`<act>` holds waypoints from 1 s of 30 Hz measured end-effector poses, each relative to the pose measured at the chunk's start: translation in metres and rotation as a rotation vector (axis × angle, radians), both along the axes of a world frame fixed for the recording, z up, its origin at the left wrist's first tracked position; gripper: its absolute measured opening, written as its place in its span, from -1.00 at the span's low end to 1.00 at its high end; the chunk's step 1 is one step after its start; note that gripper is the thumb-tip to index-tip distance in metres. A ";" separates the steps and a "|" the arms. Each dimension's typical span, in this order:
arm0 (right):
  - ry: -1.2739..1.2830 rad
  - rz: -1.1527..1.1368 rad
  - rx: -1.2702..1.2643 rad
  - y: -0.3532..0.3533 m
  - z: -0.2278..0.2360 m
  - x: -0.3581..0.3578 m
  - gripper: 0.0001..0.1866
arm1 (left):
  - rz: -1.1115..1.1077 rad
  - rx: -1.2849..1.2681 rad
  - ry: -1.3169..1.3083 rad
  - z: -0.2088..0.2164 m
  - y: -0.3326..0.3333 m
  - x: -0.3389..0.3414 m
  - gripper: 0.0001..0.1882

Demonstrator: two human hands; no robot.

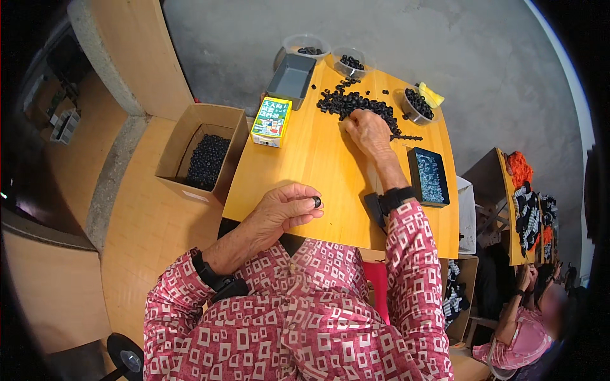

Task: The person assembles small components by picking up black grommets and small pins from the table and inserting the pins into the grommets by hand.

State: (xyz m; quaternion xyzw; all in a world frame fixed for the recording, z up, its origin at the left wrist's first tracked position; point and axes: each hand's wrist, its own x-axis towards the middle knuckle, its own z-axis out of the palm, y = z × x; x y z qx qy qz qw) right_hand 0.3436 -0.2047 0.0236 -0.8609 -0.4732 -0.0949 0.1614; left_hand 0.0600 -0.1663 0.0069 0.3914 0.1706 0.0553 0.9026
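Note:
My left hand (284, 209) is above the table's near edge, pinching a small round black piece (316, 202) between thumb and fingertips. Farther out, my right hand (370, 132) reaches to the near side of a spread pile of small black pieces (343, 103). Its fingers are curled together, and whatever lies between them is hidden from this view. A short row of black pieces (406, 138) extends to the right of that hand. The wooden table (305, 162) lies under both hands.
Clear bowls (350, 71) of black parts and an empty grey tray (293, 75) line the back. A yellow-green carton (272, 122) stands left; a dark tray of small translucent bits (429, 176) sits right. Left of the table is a cardboard box (171, 152). Another person (518, 333) sits lower right.

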 end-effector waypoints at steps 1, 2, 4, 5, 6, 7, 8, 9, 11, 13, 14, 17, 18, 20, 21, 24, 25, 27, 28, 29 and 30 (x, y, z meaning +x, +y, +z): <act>0.001 0.001 0.000 0.003 -0.003 0.000 -0.79 | 0.000 -0.002 0.005 0.000 0.001 0.000 -0.78; -0.033 -0.004 -0.008 0.005 -0.008 0.000 -0.79 | 0.001 -0.003 0.006 0.001 0.001 0.000 -0.78; -0.066 -0.011 -0.018 0.006 -0.016 0.003 -0.79 | 0.000 0.008 0.001 0.004 0.000 0.001 -0.78; -0.087 0.005 0.010 0.005 -0.020 0.007 -0.81 | -0.001 0.005 0.002 0.003 0.000 0.002 -0.78; -0.108 0.021 0.038 0.003 -0.024 0.011 -0.81 | -0.007 0.009 -0.002 0.002 0.001 0.003 -0.78; -0.109 0.025 0.038 0.004 -0.023 0.010 -0.81 | -0.007 0.014 -0.006 0.002 0.001 0.003 -0.78; -0.091 0.013 0.032 0.003 -0.021 0.009 -0.81 | -0.004 0.013 -0.007 0.002 0.001 0.002 -0.78; -0.074 0.001 0.027 0.002 -0.020 0.007 -0.81 | -0.003 0.015 0.001 0.003 0.001 0.002 -0.77; -0.076 0.019 0.030 -0.002 -0.023 0.010 -0.82 | 0.001 0.018 0.008 0.003 0.000 0.001 -0.77; -0.078 0.035 0.032 -0.004 -0.023 0.009 -0.84 | 0.003 0.018 -0.006 0.002 0.000 0.002 -0.77; -0.068 0.046 0.046 -0.006 -0.022 0.007 -0.83 | 0.004 0.018 -0.007 0.002 0.000 0.002 -0.77; -0.060 0.066 0.080 -0.012 -0.017 0.002 -0.82 | 0.003 0.024 0.013 0.002 0.001 0.003 -0.77; -0.060 0.076 0.099 -0.015 -0.016 0.000 -0.81 | 0.003 0.018 0.010 0.002 0.001 0.003 -0.78; -0.018 0.130 0.139 -0.019 -0.001 -0.019 -0.80 | 0.021 0.007 0.015 0.000 0.002 0.000 -0.78; 0.021 0.171 0.179 -0.025 0.009 -0.029 -0.79 | 0.026 0.007 0.005 0.000 0.003 0.000 -0.78; 0.211 0.340 0.286 -0.051 0.025 -0.062 -0.79 | 0.028 0.001 -0.012 0.004 0.002 0.001 -0.78; 0.219 0.346 0.283 -0.061 0.032 -0.077 -0.79 | 0.026 0.004 -0.027 0.006 0.002 0.001 -0.78; 0.456 0.412 0.362 -0.078 0.040 -0.108 -0.77 | 0.031 -0.004 -0.033 0.006 0.002 0.000 -0.78; 0.459 0.415 0.362 -0.086 0.040 -0.118 -0.77 | 0.016 -0.008 -0.044 0.007 0.002 0.001 -0.77; 0.434 0.450 0.406 -0.092 0.039 -0.126 -0.77 | 0.021 -0.007 -0.040 0.007 0.001 0.001 -0.77; 0.409 0.487 0.451 -0.095 0.037 -0.133 -0.77 | 0.014 -0.015 -0.065 0.007 0.000 0.000 -0.76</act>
